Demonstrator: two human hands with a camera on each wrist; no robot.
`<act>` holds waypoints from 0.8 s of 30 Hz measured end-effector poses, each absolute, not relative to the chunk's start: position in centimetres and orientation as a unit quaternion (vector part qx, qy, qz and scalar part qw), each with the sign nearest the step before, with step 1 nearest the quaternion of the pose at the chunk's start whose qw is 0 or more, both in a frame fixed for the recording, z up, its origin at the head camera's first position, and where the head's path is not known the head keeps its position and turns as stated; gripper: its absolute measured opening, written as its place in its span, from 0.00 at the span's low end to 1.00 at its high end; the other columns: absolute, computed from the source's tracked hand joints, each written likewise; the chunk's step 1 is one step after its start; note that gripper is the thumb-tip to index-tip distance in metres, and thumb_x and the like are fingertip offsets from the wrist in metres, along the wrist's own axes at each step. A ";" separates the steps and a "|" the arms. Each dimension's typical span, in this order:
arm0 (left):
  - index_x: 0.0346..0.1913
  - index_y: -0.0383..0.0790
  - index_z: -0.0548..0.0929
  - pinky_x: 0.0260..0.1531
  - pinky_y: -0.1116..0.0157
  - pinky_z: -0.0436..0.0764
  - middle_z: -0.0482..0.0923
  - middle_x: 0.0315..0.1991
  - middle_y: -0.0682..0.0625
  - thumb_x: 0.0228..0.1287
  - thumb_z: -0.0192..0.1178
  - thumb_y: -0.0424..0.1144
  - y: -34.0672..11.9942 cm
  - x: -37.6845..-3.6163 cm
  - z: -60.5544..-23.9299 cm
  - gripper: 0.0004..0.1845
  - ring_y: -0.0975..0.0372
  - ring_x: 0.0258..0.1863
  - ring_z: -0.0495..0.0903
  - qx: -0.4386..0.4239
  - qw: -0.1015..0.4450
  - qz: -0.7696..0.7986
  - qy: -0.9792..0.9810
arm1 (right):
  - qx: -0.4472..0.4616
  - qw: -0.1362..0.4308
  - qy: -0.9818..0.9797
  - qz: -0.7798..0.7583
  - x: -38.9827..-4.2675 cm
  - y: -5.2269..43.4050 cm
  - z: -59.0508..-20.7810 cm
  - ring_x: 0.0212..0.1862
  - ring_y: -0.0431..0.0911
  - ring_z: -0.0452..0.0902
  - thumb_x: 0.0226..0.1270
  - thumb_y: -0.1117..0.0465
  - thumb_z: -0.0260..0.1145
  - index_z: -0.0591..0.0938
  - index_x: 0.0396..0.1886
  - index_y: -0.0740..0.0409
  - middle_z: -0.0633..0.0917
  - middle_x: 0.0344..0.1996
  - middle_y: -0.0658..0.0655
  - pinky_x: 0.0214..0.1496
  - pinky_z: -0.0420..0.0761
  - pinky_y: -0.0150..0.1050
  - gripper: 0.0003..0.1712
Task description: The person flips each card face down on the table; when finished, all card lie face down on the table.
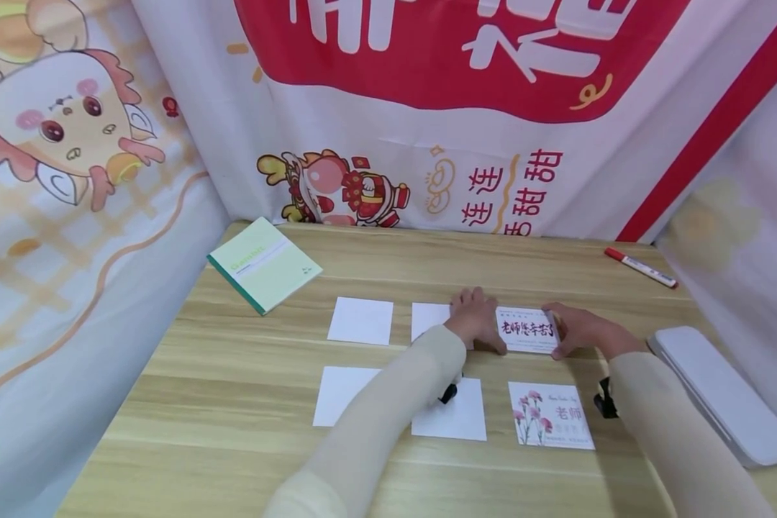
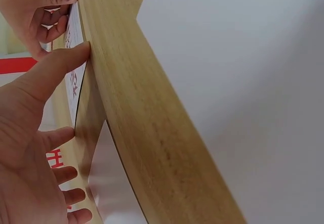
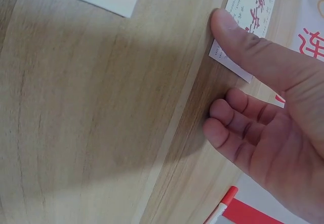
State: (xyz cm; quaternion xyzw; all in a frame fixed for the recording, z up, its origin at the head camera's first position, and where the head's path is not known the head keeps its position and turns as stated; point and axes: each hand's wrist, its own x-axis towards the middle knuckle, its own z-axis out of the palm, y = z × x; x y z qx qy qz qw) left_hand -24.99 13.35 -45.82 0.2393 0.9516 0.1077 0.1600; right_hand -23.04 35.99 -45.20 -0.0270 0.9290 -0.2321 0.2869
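Note:
A white card with dark red handwriting-style Chinese characters (image 1: pixel 526 331) lies between both hands on the wooden table. At its left end is my left hand (image 1: pixel 475 316), thumb at the near corner and the other fingers spread out straight. My right hand (image 1: pixel 585 332) holds the right end between thumb and index finger. The right wrist view shows its thumb (image 3: pixel 243 42) along the card's edge, the other fingers curled below. Under the left hand is a blank white card (image 1: pixel 427 316), partly hidden. Closer to me lies a card with pink flowers (image 1: pixel 550 416).
More blank white cards lie at the back left (image 1: pixel 360 321), front left (image 1: pixel 343 394) and front middle (image 1: pixel 456 414), sleeves covering parts. A green notebook (image 1: pixel 265 265) is at the back left, a red-capped marker (image 1: pixel 641 267) at the back right, a white flat case (image 1: pixel 728 396) at the right.

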 end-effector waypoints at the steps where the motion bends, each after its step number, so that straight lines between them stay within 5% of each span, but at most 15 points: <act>1: 0.62 0.53 0.69 0.56 0.57 0.55 0.61 0.54 0.50 0.32 0.72 0.64 13.4 -25.0 -45.7 0.48 0.56 0.55 0.57 0.240 0.160 0.109 0.951 | -0.023 0.287 0.929 -0.231 -23.1 35.9 -45.2 0.61 0.68 0.55 0.40 0.55 0.78 0.51 0.70 0.62 0.61 0.62 0.72 0.59 0.56 0.64 0.61; 24: 0.52 0.49 0.72 0.54 0.57 0.55 0.61 0.50 0.50 0.32 0.75 0.60 13.8 -25.5 -45.5 0.41 0.56 0.51 0.57 0.229 0.187 0.148 0.944 | -0.037 0.284 0.933 -0.220 -23.4 36.2 -45.2 0.54 0.62 0.63 0.40 0.55 0.78 0.54 0.66 0.62 0.65 0.57 0.73 0.59 0.57 0.63 0.57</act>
